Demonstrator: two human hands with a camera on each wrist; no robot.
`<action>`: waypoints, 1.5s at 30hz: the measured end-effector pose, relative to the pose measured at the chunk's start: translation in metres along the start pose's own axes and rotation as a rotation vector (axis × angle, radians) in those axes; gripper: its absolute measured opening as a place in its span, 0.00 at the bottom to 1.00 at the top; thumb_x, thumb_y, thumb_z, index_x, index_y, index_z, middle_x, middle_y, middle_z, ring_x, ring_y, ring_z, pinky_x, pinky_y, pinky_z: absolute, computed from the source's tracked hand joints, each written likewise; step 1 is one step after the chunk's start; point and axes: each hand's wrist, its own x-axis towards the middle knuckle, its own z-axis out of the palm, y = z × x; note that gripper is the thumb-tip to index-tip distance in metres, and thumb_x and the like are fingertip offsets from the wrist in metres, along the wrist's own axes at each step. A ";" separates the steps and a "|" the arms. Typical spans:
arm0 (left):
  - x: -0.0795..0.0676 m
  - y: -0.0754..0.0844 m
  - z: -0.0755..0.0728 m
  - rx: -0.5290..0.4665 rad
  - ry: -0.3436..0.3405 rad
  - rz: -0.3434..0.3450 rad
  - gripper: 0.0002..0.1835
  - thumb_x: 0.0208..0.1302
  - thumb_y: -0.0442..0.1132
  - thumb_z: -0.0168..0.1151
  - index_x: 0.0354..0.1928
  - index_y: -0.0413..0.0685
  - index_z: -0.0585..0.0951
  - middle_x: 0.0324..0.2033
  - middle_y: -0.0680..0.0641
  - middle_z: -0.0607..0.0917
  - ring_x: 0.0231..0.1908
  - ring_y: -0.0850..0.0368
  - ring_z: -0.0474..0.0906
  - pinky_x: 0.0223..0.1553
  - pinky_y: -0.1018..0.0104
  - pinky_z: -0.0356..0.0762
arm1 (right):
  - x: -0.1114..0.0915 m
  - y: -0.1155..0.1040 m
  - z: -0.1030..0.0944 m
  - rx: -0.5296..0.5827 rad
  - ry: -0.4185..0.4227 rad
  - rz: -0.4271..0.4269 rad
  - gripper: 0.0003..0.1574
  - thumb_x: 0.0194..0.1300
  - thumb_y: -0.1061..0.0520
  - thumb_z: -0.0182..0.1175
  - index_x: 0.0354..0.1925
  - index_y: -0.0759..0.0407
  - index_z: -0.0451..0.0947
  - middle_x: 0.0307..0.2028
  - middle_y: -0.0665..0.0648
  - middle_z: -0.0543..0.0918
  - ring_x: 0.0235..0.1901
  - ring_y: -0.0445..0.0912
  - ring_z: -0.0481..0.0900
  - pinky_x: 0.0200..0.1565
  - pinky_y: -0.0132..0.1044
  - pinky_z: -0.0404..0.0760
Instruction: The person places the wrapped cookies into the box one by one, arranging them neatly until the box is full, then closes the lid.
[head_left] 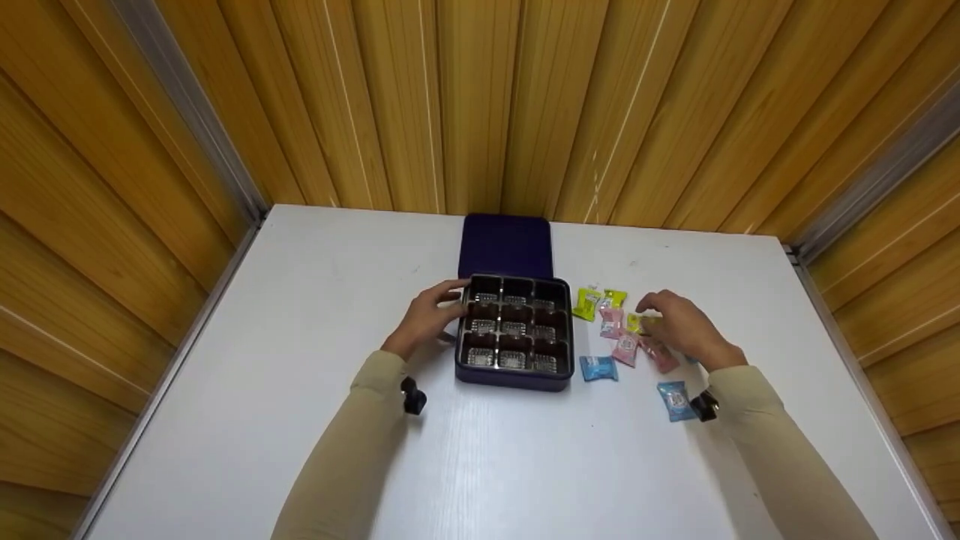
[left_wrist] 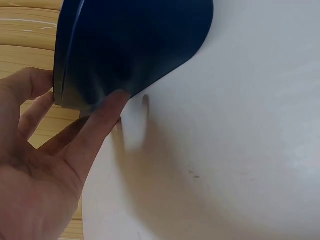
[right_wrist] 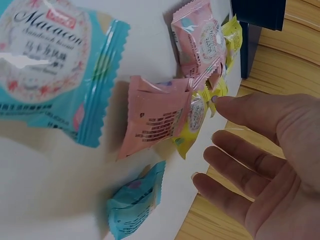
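A dark blue tin box (head_left: 514,379) stands on the white table, its brown plastic insert divided into several compartments, with no biscuits showing in them. At its left side, my left hand (head_left: 429,319) holds the wall: the thumb presses the outside and a fingertip sits on the rim. Right of the tin lie several wrapped biscuits: pink (head_left: 625,350), yellow (head_left: 586,304) and blue (head_left: 598,368). Over this group hovers my right hand (head_left: 686,326), thumb and fingers spread apart. Its thumb tip overlaps a yellow biscuit (right_wrist: 197,117) in the right wrist view.
Behind the tin box, the dark blue lid (head_left: 506,244) lies against its back edge. A blue biscuit (head_left: 676,400) lies apart, near the right wrist. Wood-patterned panels (head_left: 480,105) enclose the white table (head_left: 337,255) at the back and sides.
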 end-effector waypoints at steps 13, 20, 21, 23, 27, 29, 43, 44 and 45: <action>-0.005 0.000 0.004 -0.054 0.020 -0.044 0.31 0.73 0.35 0.60 0.76 0.58 0.75 0.63 0.34 0.82 0.54 0.38 0.86 0.31 0.49 0.90 | 0.000 0.006 0.008 -0.037 0.015 -0.002 0.15 0.76 0.64 0.64 0.58 0.65 0.82 0.55 0.67 0.80 0.54 0.63 0.78 0.65 0.67 0.75; -0.004 0.000 0.005 -0.023 0.066 -0.039 0.29 0.73 0.35 0.59 0.76 0.57 0.76 0.62 0.33 0.82 0.53 0.38 0.87 0.36 0.49 0.91 | 0.001 0.006 0.010 -0.041 0.003 0.003 0.17 0.75 0.65 0.64 0.60 0.66 0.82 0.55 0.67 0.81 0.56 0.64 0.78 0.67 0.67 0.73; -0.004 0.000 0.005 -0.020 0.072 -0.040 0.29 0.73 0.35 0.60 0.76 0.57 0.76 0.62 0.34 0.82 0.54 0.39 0.87 0.37 0.48 0.91 | 0.002 0.006 0.010 -0.048 0.002 0.001 0.17 0.75 0.65 0.64 0.60 0.66 0.82 0.55 0.66 0.81 0.56 0.64 0.78 0.67 0.66 0.73; -0.004 -0.001 0.005 -0.020 0.081 -0.037 0.29 0.74 0.36 0.60 0.75 0.57 0.76 0.62 0.34 0.83 0.54 0.39 0.86 0.42 0.49 0.90 | 0.003 0.006 0.010 -0.058 0.002 0.003 0.18 0.75 0.65 0.64 0.60 0.65 0.82 0.55 0.66 0.81 0.58 0.64 0.78 0.68 0.66 0.72; -0.004 -0.002 0.007 -0.046 0.077 -0.044 0.29 0.75 0.37 0.60 0.76 0.58 0.76 0.63 0.34 0.82 0.55 0.40 0.86 0.41 0.49 0.90 | 0.004 0.006 0.012 -0.064 -0.003 0.010 0.20 0.75 0.66 0.64 0.62 0.65 0.81 0.58 0.67 0.80 0.61 0.66 0.77 0.69 0.66 0.70; -0.004 -0.003 0.007 -0.062 0.072 -0.049 0.29 0.75 0.38 0.60 0.77 0.59 0.75 0.64 0.35 0.82 0.55 0.41 0.86 0.38 0.49 0.90 | 0.005 0.007 0.013 -0.059 -0.005 0.014 0.21 0.75 0.66 0.65 0.63 0.65 0.80 0.59 0.68 0.80 0.62 0.67 0.76 0.69 0.66 0.69; -0.005 0.000 0.005 -0.087 0.059 -0.034 0.30 0.75 0.36 0.59 0.77 0.58 0.75 0.62 0.35 0.83 0.52 0.39 0.87 0.33 0.47 0.91 | 0.007 0.016 0.016 -0.014 0.008 0.006 0.22 0.76 0.67 0.62 0.66 0.66 0.78 0.60 0.65 0.78 0.62 0.64 0.76 0.70 0.65 0.69; -0.005 0.000 0.005 -0.090 0.059 -0.035 0.30 0.75 0.36 0.59 0.77 0.57 0.75 0.62 0.34 0.83 0.52 0.39 0.87 0.32 0.48 0.91 | 0.007 0.017 0.016 -0.014 0.010 0.002 0.22 0.76 0.67 0.62 0.66 0.66 0.78 0.60 0.65 0.78 0.62 0.64 0.76 0.70 0.64 0.69; -0.005 -0.001 0.005 -0.093 0.060 -0.037 0.30 0.74 0.36 0.60 0.77 0.58 0.75 0.62 0.34 0.83 0.52 0.39 0.87 0.32 0.48 0.91 | 0.007 0.018 0.016 -0.013 0.014 0.000 0.22 0.76 0.67 0.62 0.65 0.66 0.78 0.60 0.65 0.78 0.61 0.64 0.76 0.70 0.64 0.70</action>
